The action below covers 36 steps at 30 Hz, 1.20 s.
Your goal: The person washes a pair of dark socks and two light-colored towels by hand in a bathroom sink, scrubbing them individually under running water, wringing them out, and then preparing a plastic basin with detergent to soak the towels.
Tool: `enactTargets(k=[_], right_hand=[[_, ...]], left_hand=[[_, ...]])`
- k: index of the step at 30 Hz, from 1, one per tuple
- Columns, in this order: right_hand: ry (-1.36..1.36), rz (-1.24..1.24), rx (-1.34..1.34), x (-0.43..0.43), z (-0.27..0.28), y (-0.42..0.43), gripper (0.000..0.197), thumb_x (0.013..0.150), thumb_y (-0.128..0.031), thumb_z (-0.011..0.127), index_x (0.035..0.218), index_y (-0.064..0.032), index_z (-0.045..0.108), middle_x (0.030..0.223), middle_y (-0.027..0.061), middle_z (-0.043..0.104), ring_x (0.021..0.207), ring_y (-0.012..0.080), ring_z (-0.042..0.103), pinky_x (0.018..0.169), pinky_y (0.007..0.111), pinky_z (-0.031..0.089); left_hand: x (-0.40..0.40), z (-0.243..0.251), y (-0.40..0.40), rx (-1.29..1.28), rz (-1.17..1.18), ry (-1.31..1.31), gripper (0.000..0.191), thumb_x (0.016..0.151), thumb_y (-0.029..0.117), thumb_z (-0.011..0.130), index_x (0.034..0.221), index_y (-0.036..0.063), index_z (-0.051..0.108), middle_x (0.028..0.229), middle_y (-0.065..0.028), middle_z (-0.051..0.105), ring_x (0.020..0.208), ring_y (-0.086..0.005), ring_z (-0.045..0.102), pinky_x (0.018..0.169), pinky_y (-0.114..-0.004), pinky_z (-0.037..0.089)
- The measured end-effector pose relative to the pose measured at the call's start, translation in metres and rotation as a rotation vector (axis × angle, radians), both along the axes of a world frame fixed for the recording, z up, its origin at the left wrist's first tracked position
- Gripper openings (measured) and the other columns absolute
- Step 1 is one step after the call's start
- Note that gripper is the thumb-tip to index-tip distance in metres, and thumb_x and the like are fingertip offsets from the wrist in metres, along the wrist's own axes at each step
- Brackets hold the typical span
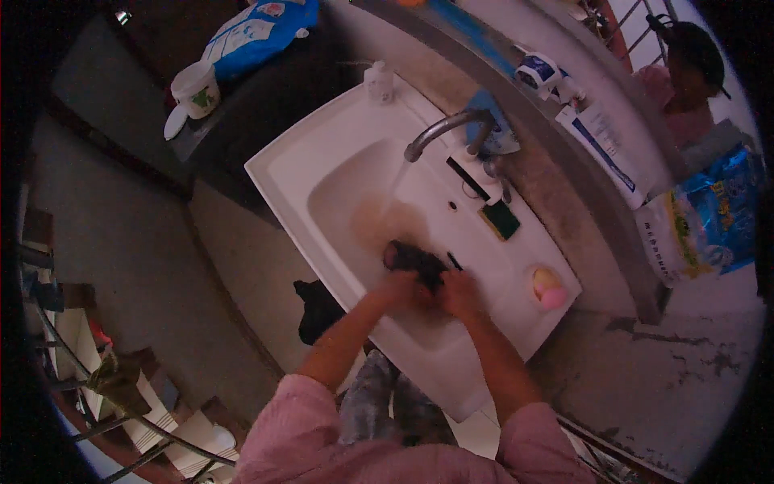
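Both hands are down in a white washbasin (520,320), gripping a dark, wet bundle that looks like cloth (417,257). My left hand (397,290) holds its near left side, slightly blurred. On the right side of the bundle, my right hand (459,293) has its fingers curled onto the material. Brownish water lies in the bowl around it. From the curved metal faucet (444,123) a stream of water (394,186) falls beyond the bundle. The fingertips of both hands are partly hidden.
A green-and-yellow scouring sponge (500,220) and a pink-and-yellow item (549,289) rest on the basin's right ledge. At its far corner stands a white bottle (379,83). A white tub (196,91) and blue bag (260,36) sit far left. Something black (317,311) shows below the left edge.
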State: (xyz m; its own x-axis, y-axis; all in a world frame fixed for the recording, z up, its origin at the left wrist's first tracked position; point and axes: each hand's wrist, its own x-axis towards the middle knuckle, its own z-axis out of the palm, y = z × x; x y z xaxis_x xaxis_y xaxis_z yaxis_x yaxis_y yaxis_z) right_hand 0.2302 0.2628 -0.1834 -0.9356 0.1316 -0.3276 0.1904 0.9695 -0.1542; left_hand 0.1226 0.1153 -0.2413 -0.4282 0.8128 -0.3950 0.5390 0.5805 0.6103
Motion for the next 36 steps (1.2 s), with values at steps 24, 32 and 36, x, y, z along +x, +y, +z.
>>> enactTargets(k=[24, 32, 36], right_hand=[[-0.048, -0.243, -0.222, 0.031, -0.066, -0.018, 0.019, 0.077, -0.014, 0.055, 0.093, -0.0056, 0.06, 0.086, 0.0164, 0.056, 0.09, 0.0365, 0.053, 0.073, 0.046, 0.045], [0.228, -0.123, -0.366, 0.041, 0.115, 0.014, 0.022, 0.074, -0.022, 0.067, 0.081, -0.0024, 0.06, 0.1, 0.011, 0.061, 0.102, 0.0326, 0.05, 0.07, 0.039, 0.047], [0.372, -0.215, -0.795, 0.091, 0.139, -0.012, 0.019, 0.073, -0.015, 0.068, 0.081, -0.0005, 0.058, 0.095, 0.0099, 0.061, 0.097, 0.0276, 0.054, 0.069, 0.033, 0.048]], left_hand=[[0.0, 0.022, -0.004, -0.064, -0.153, 0.478, 0.025, 0.08, 0.021, 0.047, 0.097, 0.0113, 0.062, 0.103, -0.0122, 0.061, 0.097, -0.0339, 0.055, 0.081, -0.05, 0.041], [-0.01, 0.007, 0.016, 0.367, 0.872, -0.322, 0.055, 0.071, 0.033, 0.071, 0.113, 0.0005, 0.055, 0.116, -0.0218, 0.053, 0.106, -0.0336, 0.053, 0.09, -0.039, 0.043], [0.017, -0.039, 0.028, 0.515, 1.018, -0.535, 0.062, 0.073, 0.038, 0.069, 0.12, 0.0006, 0.052, 0.124, -0.0212, 0.049, 0.11, -0.0323, 0.051, 0.092, -0.039, 0.042]])
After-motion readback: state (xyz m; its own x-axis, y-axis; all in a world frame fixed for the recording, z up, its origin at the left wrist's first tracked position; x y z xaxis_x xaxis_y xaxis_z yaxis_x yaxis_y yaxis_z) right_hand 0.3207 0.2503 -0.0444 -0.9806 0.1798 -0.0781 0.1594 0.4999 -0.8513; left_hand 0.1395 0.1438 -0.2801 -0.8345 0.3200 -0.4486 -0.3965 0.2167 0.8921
